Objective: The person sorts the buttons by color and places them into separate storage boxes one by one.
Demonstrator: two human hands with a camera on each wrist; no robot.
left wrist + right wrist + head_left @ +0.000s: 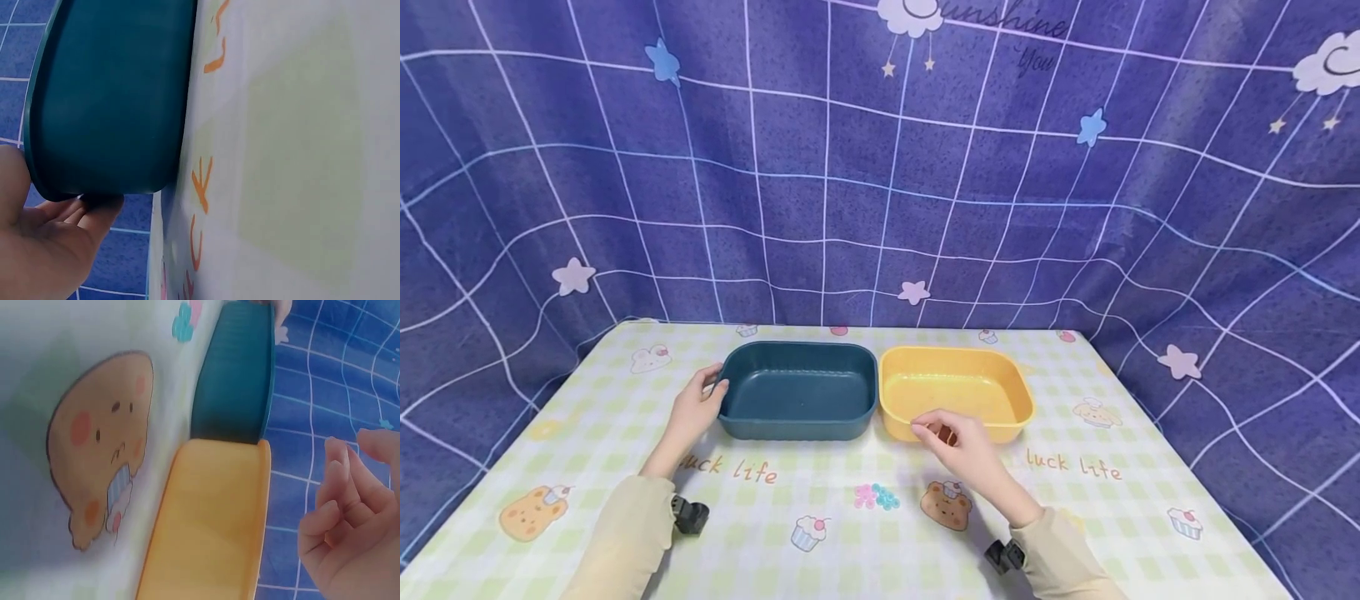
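My left hand [698, 404] grips the left end of a dark teal plastic tub [797, 429]. In the left wrist view, thumb and fingers lie at the rim and end wall of that tub [112, 100]. A yellow plastic tub [955, 358] stands right beside it. Over its front rim hovers my right hand [958, 446], fingers loosely curled. The right wrist view has nothing showing between the thumb and fingertips of this hand [350, 531], which is apart from the yellow tub wall [206, 519].
A pale checked cloth [745, 533] with printed bears, cupcakes and lettering covers the table. Small pink and teal flower-like shapes [876, 497] lie in front of the tubs. Behind the table hangs a blue curtain [865, 217] with white lines and stars.
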